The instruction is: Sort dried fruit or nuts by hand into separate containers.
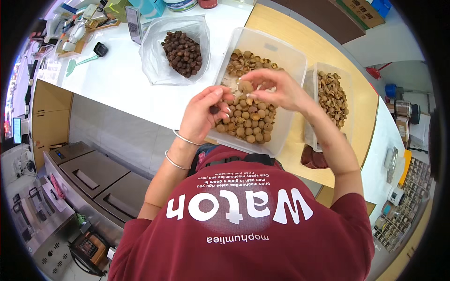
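Dried longan fruits and pieces of shell lie in a large clear plastic box (281,140) below my hands. My right hand (277,87) pinches a round brown longan shell (245,86) between thumb and fingertips, above the box. Close to its left, my left hand (207,109) has a small dark longan kernel of flesh (213,110) held against its curled fingers. More dark peeled longans (182,52) lie in an open clear plastic bag (154,66), beyond my left hand on the white counter.
A narrower clear box (348,80) of shells stands at the right on the wooden tabletop (358,116), with a dark red pouch (313,157) by its near end. An upright phone (133,24), a green spoon (71,66) and a small black device (100,49) are on the white counter (116,84).
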A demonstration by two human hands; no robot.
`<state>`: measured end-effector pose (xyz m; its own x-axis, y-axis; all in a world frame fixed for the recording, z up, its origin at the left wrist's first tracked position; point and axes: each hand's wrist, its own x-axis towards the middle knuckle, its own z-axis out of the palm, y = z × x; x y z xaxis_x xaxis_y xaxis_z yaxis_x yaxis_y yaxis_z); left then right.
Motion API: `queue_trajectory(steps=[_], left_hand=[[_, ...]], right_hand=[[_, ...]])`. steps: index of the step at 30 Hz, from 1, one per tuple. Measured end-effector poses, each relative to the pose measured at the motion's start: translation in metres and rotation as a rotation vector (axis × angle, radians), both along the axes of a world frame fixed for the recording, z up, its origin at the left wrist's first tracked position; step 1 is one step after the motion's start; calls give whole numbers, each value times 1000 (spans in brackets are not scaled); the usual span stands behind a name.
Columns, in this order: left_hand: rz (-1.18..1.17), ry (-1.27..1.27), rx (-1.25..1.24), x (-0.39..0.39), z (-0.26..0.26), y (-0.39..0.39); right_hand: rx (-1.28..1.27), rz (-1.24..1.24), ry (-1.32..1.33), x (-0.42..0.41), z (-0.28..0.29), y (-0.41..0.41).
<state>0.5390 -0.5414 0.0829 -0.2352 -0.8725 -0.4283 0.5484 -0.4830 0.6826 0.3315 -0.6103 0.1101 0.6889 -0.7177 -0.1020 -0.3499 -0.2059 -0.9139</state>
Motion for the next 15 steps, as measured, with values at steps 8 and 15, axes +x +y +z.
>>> queue_trajectory(steps=[8,15], left_hand=[[-91,44,-13,-32,6,-5],[-75,98,41,-33,1,-7]], right_hand=[[-284,-155,-126,2,8,32],[-233,-247,-118,0,5,25]])
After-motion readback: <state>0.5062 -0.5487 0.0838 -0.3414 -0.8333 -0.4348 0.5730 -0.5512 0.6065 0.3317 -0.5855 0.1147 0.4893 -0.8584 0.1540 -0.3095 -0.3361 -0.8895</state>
